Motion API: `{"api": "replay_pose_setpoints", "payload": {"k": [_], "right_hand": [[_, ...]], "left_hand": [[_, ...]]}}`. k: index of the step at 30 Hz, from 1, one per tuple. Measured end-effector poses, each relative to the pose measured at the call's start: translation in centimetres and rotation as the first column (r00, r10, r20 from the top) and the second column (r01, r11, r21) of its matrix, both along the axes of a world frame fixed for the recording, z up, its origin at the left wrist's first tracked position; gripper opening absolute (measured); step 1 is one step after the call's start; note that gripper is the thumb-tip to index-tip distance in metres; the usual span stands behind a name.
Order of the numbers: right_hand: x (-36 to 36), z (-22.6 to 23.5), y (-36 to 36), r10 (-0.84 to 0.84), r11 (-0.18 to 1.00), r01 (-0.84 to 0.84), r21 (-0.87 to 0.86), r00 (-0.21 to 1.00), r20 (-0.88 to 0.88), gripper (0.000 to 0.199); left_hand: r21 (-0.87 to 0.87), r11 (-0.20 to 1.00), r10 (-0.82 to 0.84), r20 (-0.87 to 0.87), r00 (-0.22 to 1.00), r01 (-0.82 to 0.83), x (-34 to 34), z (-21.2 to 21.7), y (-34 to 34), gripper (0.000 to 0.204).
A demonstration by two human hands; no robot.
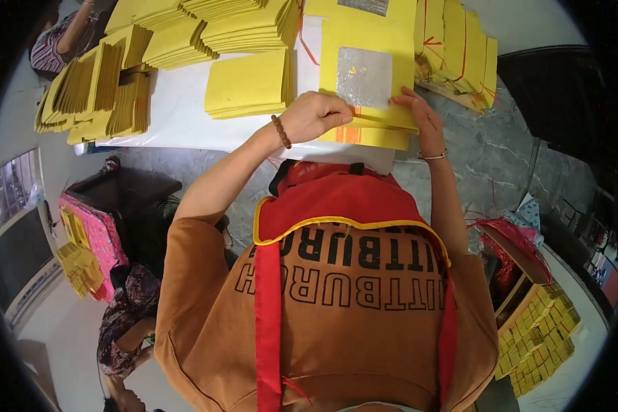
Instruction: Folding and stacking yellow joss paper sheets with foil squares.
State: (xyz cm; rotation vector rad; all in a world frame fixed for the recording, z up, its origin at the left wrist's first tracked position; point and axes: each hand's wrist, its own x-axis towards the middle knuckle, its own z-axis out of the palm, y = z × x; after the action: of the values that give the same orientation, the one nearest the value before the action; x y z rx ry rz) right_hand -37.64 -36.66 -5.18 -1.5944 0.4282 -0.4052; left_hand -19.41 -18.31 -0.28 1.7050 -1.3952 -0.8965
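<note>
Bending near edge of yellow sheet [333, 86] with silver square: left hand [314, 117] curled, thumb and fingertips pinched on that edge, forearm angled in from lower left. Right hand [426, 122] at sheet's right edge, fingers partly spread and touching; can't tell if it grips. Sheet lies on yellow stack at near edge of white-covered table [175, 103]. Folded yellow pile [247, 82] just left, more piles behind. Grey marbled floor [487, 189]. Yellow bundles [539, 336] low right, pink cloth [93, 226] left, co-worker's striped top [48, 48] upper left.
</note>
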Motion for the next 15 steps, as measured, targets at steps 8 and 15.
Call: {"api": "replay_pose_setpoints", "payload": {"k": [8, 15], "right_hand": [[-0.1, -0.9, -0.4, 0.019, 1.0, -0.02, 0.017, 1.0, 0.017, 0.037], [-0.6, -0.3, -0.9, 0.249, 0.943, -0.232, -0.239, 0.968, 0.043, 0.038]], "left_hand": [[0.109, 0.993, -0.036, -0.137, 0.99, 0.051, 1.0, -0.1, -0.4, 0.018], [0.2, 0.98, 0.06, -0.272, 0.961, -0.004, 1.3, -0.2, -0.5, 0.018]]}}
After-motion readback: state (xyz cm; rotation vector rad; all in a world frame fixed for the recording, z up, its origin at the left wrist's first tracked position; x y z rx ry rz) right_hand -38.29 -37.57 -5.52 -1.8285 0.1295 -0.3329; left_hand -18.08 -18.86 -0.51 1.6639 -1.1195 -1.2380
